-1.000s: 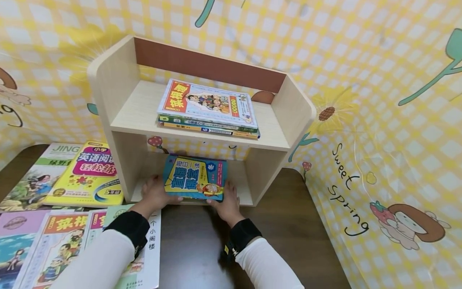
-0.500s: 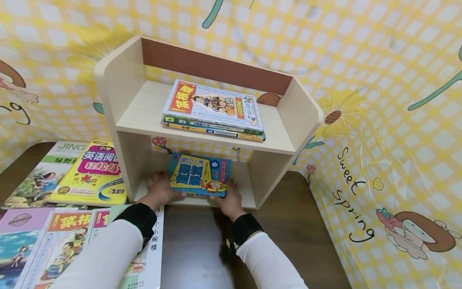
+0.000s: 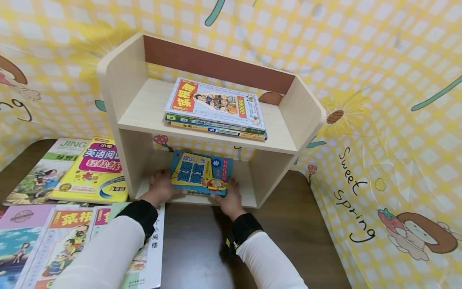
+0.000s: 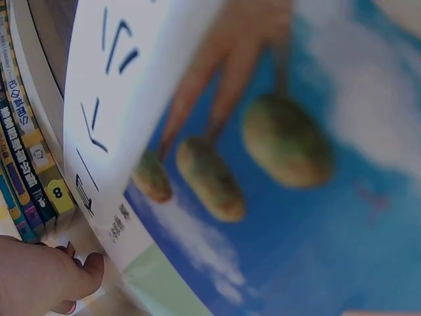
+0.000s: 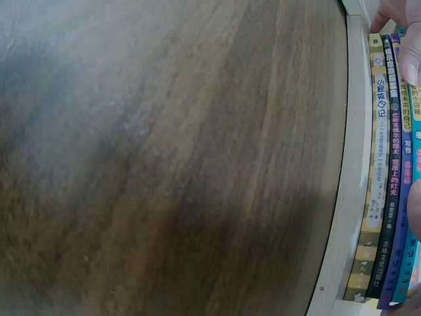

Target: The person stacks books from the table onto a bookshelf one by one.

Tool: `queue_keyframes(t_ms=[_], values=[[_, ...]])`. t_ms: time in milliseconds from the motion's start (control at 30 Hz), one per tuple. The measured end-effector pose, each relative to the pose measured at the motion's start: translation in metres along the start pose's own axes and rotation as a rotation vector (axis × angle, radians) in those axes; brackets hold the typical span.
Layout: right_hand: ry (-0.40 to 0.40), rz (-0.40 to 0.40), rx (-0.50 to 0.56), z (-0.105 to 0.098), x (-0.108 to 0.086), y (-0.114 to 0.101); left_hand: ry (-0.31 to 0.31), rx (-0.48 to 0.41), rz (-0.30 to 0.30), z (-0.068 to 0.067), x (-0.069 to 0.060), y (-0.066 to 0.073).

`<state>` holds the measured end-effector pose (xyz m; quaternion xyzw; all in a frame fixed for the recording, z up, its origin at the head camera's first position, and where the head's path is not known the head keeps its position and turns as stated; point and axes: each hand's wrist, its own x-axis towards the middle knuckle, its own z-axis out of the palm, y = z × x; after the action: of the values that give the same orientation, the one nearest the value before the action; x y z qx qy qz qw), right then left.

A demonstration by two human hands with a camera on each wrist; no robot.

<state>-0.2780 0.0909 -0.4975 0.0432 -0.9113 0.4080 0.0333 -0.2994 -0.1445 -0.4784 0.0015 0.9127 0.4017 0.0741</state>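
A dark worktop (image 3: 198,241) carries a pale two-tier bookshelf (image 3: 122,76). On its lower shelf (image 3: 246,176), the book stack (image 3: 202,172) lies flat near the front edge, between the two side panels and apart from both, its spines facing the worktop. Its covers look thin and glossy, so it should feel fairly weighty, bend a little, and let the books slide over each other; nothing seems fragile. The short ends, with thumbs across the spines, look the surest hold. The left hand (image 3: 162,186) grips the stack's left end and the right hand (image 3: 230,198) its right end, thumbs at the front, so the stack sits directly between them.
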Motion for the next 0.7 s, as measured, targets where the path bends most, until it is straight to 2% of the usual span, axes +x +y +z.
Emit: queue_keyframes(t_ms=[133,267,400,567,700], values=[[-0.024,0.033,0.008,-0.005,-0.007,-0.012,0.041,0.028,0.049,-0.002,-0.007,0.0],[-0.035,0.004,0.065,-0.015,-0.021,-0.019,0.087,-0.006,0.12,-0.006,-0.017,-0.002],[-0.062,-0.035,0.057,-0.025,-0.041,-0.022,0.088,-0.033,0.161,-0.013,-0.03,-0.006],[-0.069,-0.044,0.029,-0.034,-0.066,-0.02,0.065,-0.006,0.149,-0.02,-0.052,-0.014],[-0.069,-0.009,0.049,-0.039,-0.085,-0.019,0.043,-0.017,0.101,-0.022,-0.07,-0.023]])
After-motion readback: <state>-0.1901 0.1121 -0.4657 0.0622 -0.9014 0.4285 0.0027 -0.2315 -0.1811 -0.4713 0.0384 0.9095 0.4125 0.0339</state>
